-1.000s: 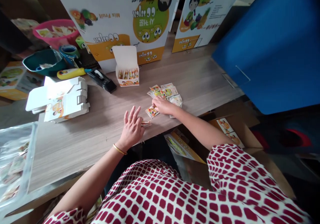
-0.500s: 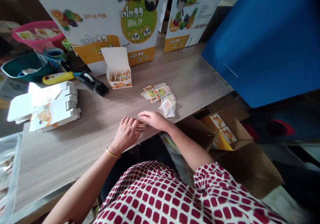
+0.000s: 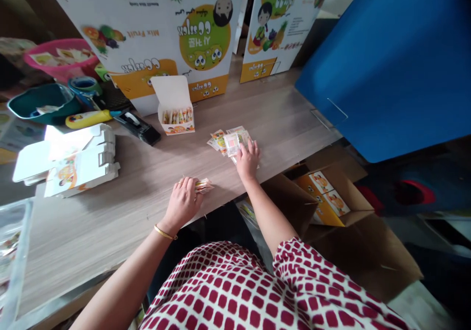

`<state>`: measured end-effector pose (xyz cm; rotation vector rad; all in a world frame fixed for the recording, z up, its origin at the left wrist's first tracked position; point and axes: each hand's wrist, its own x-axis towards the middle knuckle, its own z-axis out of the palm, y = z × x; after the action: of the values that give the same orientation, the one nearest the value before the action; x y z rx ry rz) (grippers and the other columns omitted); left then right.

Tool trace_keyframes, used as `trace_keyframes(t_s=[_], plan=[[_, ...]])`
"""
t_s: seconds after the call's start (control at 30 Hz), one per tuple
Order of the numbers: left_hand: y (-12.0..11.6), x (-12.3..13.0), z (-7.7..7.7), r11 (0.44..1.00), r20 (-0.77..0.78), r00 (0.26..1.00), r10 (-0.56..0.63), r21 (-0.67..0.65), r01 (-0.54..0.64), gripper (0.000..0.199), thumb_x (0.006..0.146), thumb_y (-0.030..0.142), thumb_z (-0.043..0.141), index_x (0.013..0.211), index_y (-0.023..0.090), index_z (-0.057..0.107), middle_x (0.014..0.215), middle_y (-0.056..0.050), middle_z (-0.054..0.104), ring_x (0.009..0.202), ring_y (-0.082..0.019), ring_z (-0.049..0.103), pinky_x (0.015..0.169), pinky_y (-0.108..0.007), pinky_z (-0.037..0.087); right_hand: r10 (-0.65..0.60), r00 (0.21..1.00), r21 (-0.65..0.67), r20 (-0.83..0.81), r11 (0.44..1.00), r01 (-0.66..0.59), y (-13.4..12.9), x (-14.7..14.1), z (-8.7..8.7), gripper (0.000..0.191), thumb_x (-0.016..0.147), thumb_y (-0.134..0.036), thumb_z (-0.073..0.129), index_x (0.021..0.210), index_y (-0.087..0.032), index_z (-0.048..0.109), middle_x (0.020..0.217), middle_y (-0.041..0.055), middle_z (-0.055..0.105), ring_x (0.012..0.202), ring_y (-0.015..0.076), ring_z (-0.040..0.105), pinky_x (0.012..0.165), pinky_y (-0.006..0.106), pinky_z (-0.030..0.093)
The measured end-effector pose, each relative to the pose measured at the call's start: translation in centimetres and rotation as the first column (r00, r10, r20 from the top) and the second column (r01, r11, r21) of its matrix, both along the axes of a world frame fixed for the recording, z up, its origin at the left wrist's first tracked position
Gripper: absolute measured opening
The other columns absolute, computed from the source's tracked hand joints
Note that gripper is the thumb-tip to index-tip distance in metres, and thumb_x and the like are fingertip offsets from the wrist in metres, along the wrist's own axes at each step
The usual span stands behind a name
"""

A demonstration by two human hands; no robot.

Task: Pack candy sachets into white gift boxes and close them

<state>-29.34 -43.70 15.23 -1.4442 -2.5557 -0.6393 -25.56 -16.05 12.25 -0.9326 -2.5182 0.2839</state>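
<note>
My left hand is closed around a small stack of sachets near the table's front edge, the stack standing on edge beyond the fingers. To the right, my right hand rests with its fingers spread on a loose pile of flat fruit-print sachets. A pale-backed sachet lies at its thumb, and the hand hides part of the pile. Behind the hands stands a small white carton with its lid up and a row of sachets inside.
Flattened white cartons are stacked at left, near a black tape dispenser, a yellow-handled tool, a teal basket and a pink basket. Large printed boxes line the back. An open cardboard box sits lower right, below a blue panel.
My right hand has left the stack in my left hand and reached right and forward onto the loose pile. One pale-backed sachet there has shifted left. My left hand keeps its stack.
</note>
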Motion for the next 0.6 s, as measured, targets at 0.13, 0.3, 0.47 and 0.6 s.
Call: trace_keyframes(t_s=[0.13,0.3,0.47,0.6], plan=[[0.1,0.0,0.2,1.0,-0.01,1.0,-0.007,-0.01,0.007,0.015,0.094,0.021,0.05,0.108,0.018,0.055,0.099,-0.012,0.063,0.093,-0.029,0.058,0.088,-0.043,0.045,0.023,0.998,-0.047,-0.064,0.999,-0.026,0.6,0.3,0.0,0.037,0.104,-0.03,0.041,0.121,-0.018,0.072,0.141,0.0204,0.059,0.134,0.0319,0.049,0.112,0.052,0.037],[0.2,-0.1,0.2,0.999,-0.049,0.998,-0.028,-0.029,0.027,0.013,0.094,0.021,0.051,0.106,0.018,0.054,0.099,-0.013,0.063,0.092,-0.029,0.057,0.084,-0.042,0.045,-0.027,1.0,-0.031,-0.013,0.999,0.026,0.0,-0.7,-0.7,0.036,0.095,-0.038,0.064,0.121,-0.013,0.063,0.144,0.0263,0.053,0.138,0.0369,0.044,0.111,0.056,0.035],[0.0,0.2,0.4,0.999,-0.038,0.999,-0.018,-0.039,0.016,0.016,0.094,0.019,0.05,0.109,0.017,0.055,0.103,-0.014,0.066,0.096,-0.03,0.061,0.085,-0.044,0.048,-0.003,0.967,-0.062,-0.253,0.998,-0.013,0.9,-2.0,0.5,0.009,0.096,-0.02,0.055,0.098,-0.02,0.063,0.142,0.0189,0.058,0.134,0.0315,0.05,0.111,0.05,0.037],[0.0,0.6,0.6,1.0,-0.094,0.995,-0.022,0.016,0.023,0.017,0.091,0.02,0.056,0.108,0.017,0.057,0.147,-0.023,0.052,0.141,-0.04,0.046,0.112,-0.058,0.038,0.16,0.917,-0.297,-0.366,0.914,-0.278,-2.2,-0.1,2.8,0.017,0.102,-0.033,0.05,0.102,-0.022,0.063,0.103,0.0091,0.073,0.098,0.0233,0.068,0.089,0.034,0.05]])
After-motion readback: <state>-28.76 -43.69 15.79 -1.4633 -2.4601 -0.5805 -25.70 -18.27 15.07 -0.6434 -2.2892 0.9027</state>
